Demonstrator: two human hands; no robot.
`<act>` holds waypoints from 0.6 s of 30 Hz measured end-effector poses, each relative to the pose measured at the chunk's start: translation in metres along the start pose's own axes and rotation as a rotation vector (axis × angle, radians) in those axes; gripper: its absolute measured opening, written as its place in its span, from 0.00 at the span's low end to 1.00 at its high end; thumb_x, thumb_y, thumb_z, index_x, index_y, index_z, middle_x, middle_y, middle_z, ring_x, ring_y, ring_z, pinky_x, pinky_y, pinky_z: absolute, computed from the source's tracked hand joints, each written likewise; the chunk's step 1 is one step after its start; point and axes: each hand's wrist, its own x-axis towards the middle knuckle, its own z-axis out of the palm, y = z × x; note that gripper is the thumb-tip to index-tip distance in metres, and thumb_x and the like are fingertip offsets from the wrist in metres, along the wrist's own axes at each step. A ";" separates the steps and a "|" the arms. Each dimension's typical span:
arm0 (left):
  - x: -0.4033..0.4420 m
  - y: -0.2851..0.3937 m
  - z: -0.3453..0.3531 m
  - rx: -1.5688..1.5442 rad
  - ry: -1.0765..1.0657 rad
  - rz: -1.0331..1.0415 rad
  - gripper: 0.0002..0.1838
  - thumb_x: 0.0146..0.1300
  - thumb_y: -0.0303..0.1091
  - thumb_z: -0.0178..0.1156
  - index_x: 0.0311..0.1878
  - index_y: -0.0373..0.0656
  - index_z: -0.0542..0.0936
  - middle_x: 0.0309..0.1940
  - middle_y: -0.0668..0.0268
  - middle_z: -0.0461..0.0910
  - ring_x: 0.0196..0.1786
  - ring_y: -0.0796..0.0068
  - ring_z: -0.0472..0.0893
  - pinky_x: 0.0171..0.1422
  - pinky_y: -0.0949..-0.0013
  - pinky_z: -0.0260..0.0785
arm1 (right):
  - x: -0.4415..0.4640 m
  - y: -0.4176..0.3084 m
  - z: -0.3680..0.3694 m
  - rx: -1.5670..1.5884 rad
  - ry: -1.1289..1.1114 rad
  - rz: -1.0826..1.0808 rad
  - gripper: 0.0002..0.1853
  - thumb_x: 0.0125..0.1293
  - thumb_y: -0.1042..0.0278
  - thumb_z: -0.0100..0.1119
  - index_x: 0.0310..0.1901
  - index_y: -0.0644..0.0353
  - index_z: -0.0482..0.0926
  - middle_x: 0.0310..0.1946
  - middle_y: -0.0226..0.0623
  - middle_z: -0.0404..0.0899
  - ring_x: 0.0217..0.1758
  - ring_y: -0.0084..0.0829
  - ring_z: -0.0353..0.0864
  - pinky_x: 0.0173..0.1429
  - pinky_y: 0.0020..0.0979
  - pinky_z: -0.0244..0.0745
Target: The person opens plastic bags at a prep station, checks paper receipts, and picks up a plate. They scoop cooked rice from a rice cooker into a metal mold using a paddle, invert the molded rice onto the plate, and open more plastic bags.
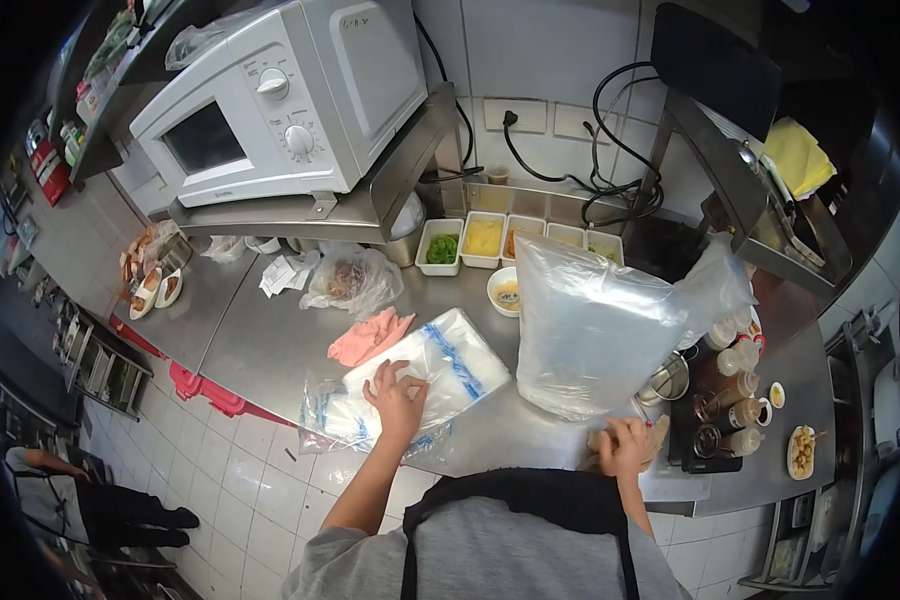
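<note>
My left hand is over a stack of clear plastic bags with a blue printed band. Its thumb and index finger are pinched together, and any film between them is too fine to make out. On the right, my right hand has curled fingers at the counter's front edge, over a brown item whose kind is unclear. Just beyond it a big, puffed clear plastic bag leans on the counter; whether the fingers touch it is unclear. A pink cloth lies behind the stack.
A white microwave stands on a shelf above the steel counter. Food tubs line the wall. Sauce bottles and a metal pot crowd the right side. Another person stands at far left.
</note>
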 end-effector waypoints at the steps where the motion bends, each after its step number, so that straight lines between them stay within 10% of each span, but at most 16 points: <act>1: 0.002 0.006 -0.006 -0.121 -0.003 0.039 0.05 0.47 0.33 0.67 0.28 0.49 0.80 0.52 0.69 0.73 0.63 0.62 0.65 0.65 0.45 0.43 | 0.007 -0.011 0.003 0.128 -0.063 0.007 0.14 0.51 0.71 0.62 0.41 0.63 0.78 0.37 0.43 0.70 0.43 0.42 0.70 0.47 0.37 0.65; 8: 0.022 0.095 -0.108 -0.558 -0.191 0.592 0.10 0.40 0.24 0.68 0.21 0.48 0.76 0.43 0.68 0.80 0.57 0.62 0.75 0.65 0.52 0.50 | 0.079 -0.130 -0.012 0.648 -0.312 -0.232 0.41 0.48 0.66 0.69 0.64 0.65 0.59 0.61 0.50 0.63 0.68 0.44 0.58 0.67 0.36 0.54; 12: 0.025 0.112 -0.138 -0.668 -0.224 0.891 0.13 0.38 0.31 0.73 0.28 0.51 0.79 0.53 0.60 0.74 0.63 0.60 0.68 0.67 0.51 0.45 | 0.098 -0.144 0.006 1.018 -0.350 -0.229 0.41 0.43 0.70 0.73 0.61 0.65 0.63 0.56 0.42 0.67 0.62 0.33 0.62 0.65 0.34 0.56; 15: 0.023 0.120 -0.135 -0.861 0.041 0.689 0.32 0.37 0.45 0.75 0.49 0.50 0.76 0.62 0.49 0.61 0.70 0.58 0.56 0.69 0.53 0.43 | 0.109 -0.151 -0.014 1.138 -0.406 -0.188 0.30 0.44 0.72 0.72 0.51 0.64 0.71 0.45 0.36 0.73 0.52 0.26 0.70 0.56 0.30 0.65; 18: 0.031 0.101 -0.099 -1.156 -0.124 0.217 0.53 0.37 0.60 0.72 0.64 0.41 0.62 0.67 0.47 0.47 0.72 0.59 0.48 0.70 0.59 0.44 | 0.105 -0.154 -0.037 1.125 -0.340 0.011 0.16 0.47 0.70 0.72 0.37 0.63 0.78 0.33 0.29 0.77 0.40 0.22 0.74 0.46 0.25 0.68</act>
